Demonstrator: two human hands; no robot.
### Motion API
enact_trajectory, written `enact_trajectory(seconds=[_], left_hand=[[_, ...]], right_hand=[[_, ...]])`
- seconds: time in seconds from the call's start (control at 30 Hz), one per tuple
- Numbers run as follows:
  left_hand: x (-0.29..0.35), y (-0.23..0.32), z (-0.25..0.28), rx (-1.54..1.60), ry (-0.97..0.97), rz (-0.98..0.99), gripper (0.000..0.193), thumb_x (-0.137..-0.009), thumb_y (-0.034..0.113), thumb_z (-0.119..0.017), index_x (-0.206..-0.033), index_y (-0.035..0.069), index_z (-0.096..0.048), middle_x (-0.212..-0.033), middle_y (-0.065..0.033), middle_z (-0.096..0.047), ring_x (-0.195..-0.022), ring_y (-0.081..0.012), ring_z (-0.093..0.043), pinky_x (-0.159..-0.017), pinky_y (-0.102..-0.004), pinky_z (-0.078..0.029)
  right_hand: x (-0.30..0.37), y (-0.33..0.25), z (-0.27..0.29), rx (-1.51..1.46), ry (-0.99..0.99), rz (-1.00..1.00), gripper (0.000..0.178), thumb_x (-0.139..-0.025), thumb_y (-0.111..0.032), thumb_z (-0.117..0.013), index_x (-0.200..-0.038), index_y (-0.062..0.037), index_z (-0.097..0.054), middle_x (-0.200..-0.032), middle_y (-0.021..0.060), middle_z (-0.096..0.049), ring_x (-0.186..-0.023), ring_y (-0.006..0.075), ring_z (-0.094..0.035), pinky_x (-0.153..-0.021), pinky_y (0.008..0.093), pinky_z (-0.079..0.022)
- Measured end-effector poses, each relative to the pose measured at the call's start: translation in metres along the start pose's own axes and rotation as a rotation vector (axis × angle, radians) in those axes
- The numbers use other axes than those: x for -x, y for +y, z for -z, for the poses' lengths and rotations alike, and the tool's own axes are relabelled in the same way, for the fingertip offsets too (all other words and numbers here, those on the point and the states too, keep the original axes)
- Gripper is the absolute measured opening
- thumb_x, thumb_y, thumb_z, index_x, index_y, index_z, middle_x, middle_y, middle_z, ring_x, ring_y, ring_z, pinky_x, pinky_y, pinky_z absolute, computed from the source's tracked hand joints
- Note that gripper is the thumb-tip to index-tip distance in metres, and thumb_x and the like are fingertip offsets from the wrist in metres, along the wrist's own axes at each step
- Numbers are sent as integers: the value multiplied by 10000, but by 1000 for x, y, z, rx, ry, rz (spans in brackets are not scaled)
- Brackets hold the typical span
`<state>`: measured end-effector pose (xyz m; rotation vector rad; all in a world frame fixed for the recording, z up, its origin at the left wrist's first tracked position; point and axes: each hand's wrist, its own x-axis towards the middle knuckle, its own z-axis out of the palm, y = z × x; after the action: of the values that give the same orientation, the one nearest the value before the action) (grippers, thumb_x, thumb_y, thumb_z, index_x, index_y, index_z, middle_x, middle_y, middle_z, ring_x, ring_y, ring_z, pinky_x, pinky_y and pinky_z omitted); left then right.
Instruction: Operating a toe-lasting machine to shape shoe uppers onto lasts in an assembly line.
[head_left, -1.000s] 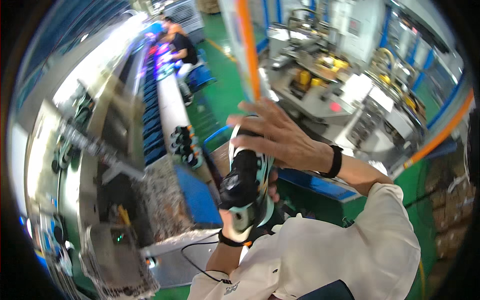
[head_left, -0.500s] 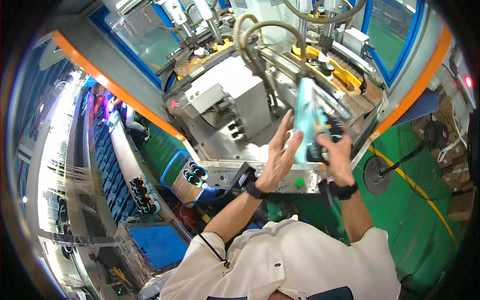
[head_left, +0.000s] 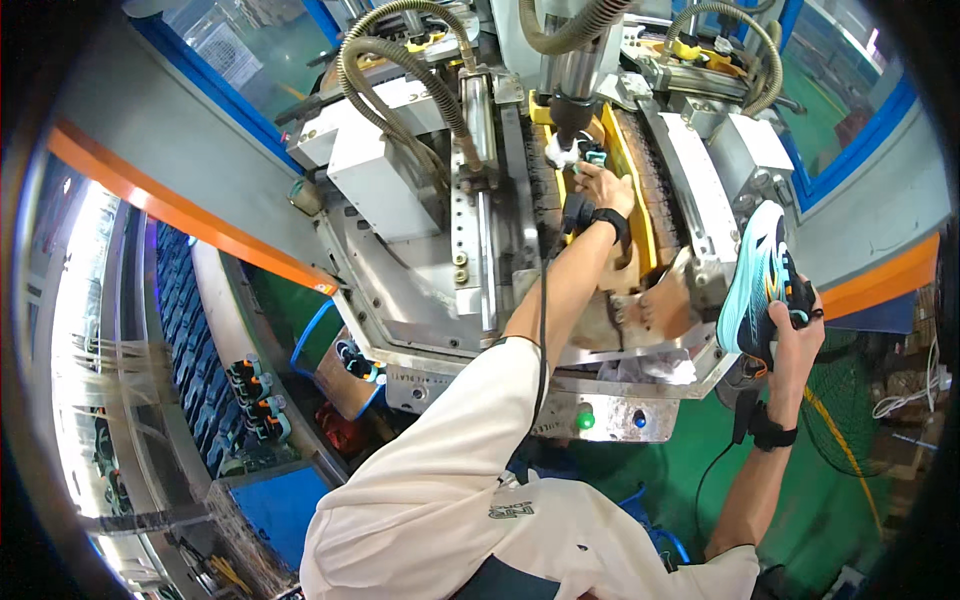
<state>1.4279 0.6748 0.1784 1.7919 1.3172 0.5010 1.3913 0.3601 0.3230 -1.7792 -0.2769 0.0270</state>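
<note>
My right hand [head_left: 795, 335] holds a sneaker [head_left: 755, 285] upright at the right side of the machine. The shoe has a pale teal sole and a dark upper with orange touches. My left hand [head_left: 605, 190] reaches deep into the machine, its fingers bent by a small teal-and-black piece [head_left: 595, 157] between yellow side pads [head_left: 625, 160]. What those fingers grip is mostly hidden. Close beside them, a white piece [head_left: 563, 152] sits under a dark press head [head_left: 572, 115]. Both wrists wear black bands.
Ribbed hoses [head_left: 400, 70] arch over a white metal block [head_left: 385, 180] at the left of the machine. A green button [head_left: 586, 420] and a blue one [head_left: 640, 419] are on the front panel. Several shoes [head_left: 258, 400] stand beside a conveyor on the left. An orange edge [head_left: 190, 215] frames the opening.
Both hands were at the sneaker in front of the machine. My right hand has carried it off to the right, while my left hand has left it and reached forward under the press head.
</note>
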Motion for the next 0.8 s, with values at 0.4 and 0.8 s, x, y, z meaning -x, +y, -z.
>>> enact_trajectory(seconds=[0.4,0.8], left_hand=[[92,-92,265,990,-518,97,215,-858,63,-670,-1052,-14,-616,-945,-33,-644,-832,-116,-610,-743,-281,-504],[324,-184,494,922,317,232,352,-918,57,-573,-1242,-62,-505,-1104,-72,-622,-947,-115,-593,-832,-233,-463]], right_hand=[[-111,-81,-256,658,-646,47,447,-678,-255,-720,-940,88,-604,-823,158,-630,-714,193,-605,-620,330,-482],[-62,39,-484,906,-263,225,455,-808,-243,-623,-1139,32,-473,-1050,281,-649,-969,404,-657,-827,467,-537]])
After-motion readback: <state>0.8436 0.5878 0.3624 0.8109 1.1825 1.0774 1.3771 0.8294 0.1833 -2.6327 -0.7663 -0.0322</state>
